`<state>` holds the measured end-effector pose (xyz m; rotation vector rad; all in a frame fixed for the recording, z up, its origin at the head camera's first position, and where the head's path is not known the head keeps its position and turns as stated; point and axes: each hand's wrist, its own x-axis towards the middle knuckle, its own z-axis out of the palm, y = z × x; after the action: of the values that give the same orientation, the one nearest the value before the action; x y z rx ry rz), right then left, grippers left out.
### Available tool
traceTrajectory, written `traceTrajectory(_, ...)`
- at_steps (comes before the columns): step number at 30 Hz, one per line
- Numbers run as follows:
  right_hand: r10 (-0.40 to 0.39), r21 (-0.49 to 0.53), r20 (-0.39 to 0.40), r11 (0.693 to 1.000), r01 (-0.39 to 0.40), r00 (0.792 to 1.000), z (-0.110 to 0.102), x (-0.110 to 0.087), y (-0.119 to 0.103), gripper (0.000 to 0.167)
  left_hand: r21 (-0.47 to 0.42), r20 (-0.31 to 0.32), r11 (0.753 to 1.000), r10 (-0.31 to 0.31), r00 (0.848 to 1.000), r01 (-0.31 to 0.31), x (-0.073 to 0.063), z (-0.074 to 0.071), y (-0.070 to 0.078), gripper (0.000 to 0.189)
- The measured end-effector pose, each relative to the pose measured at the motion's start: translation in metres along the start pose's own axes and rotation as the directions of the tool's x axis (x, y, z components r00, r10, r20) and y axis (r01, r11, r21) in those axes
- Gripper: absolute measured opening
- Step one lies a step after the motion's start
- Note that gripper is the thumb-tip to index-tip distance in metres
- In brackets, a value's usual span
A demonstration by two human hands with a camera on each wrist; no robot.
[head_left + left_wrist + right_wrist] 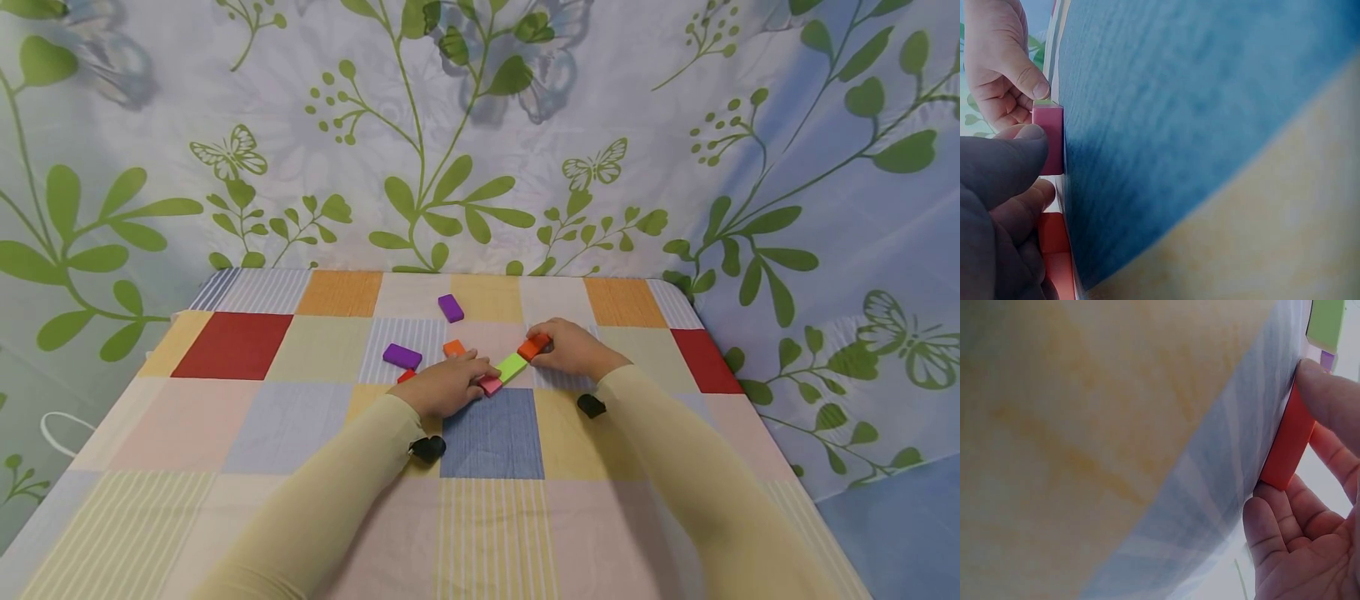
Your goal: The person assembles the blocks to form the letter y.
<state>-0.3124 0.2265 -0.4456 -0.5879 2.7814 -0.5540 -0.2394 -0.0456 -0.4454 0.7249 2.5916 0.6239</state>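
Near the middle of the table, my left hand (447, 385) pinches a pink block (491, 386) by its end, thumb and fingertip showing against it in the left wrist view. A lime green block (513, 367) lies end to end with the pink one, slanting up to the right. Just past its far end, my right hand (573, 348) holds an orange-red block (533, 347) between thumb and fingers, low over the cloth. The right wrist view shows this block (1291, 444) on its long side, with the green block (1325, 325) beyond it.
Beside the left hand lie an orange block (453, 348) and a red block (406, 377), both partly hidden. One purple block (402, 357) sits left of them, another purple block (451, 307) farther back. A patchwork cloth (315, 517) covers the table; a leaf-print curtain (300, 167) hangs behind.
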Motion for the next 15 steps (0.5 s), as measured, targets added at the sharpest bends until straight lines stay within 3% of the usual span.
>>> traceTrajectory(15, -0.011, 0.008, -0.013, 1.000, 0.011, 1.000, 0.0033, -0.0023, -0.0024, 0.045, -0.005, 0.004, 1.000, -0.002, 1.000, 0.002, -0.0011, 0.0003, -0.0002, 0.043)
